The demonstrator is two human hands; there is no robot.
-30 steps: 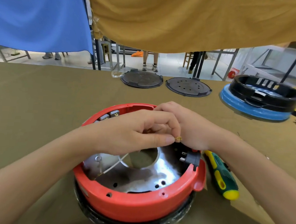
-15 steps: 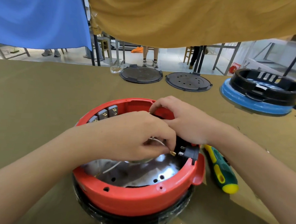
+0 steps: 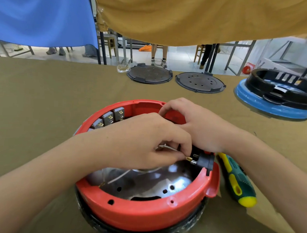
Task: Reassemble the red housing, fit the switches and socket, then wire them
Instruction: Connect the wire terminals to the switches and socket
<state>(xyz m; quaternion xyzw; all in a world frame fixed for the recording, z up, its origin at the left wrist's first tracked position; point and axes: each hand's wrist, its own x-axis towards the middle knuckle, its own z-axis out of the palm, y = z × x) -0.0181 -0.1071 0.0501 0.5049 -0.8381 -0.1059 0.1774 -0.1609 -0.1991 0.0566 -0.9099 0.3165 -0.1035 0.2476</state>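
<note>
Three grey switches [image 3: 107, 119] are already seated in the round red plastic housing [image 3: 144, 214] at centre table. A thin white wire's brass terminal [image 3: 188, 158] is pinched by the left hand [image 3: 147, 144] against the fitted black socket [image 3: 203, 159]; the right hand [image 3: 198, 125] is curled behind it, its grasp unclear. Wiring is judged barely begun.

Red housing [image 3: 144, 212] glossy smooth plastic, inside it a shiny reflective metal plate [image 3: 156, 186] with punched holes; socket [image 3: 204, 159] matt black plastic with bright metal pins. Table [image 3: 43, 96] covered in matt olive-brown cloth, faintly textured. Screwdriver [image 3: 238, 181] handle green and yellow plastic, ribbed grip; two round lids [image 3: 149, 75] dull dark grey plastic.
</note>
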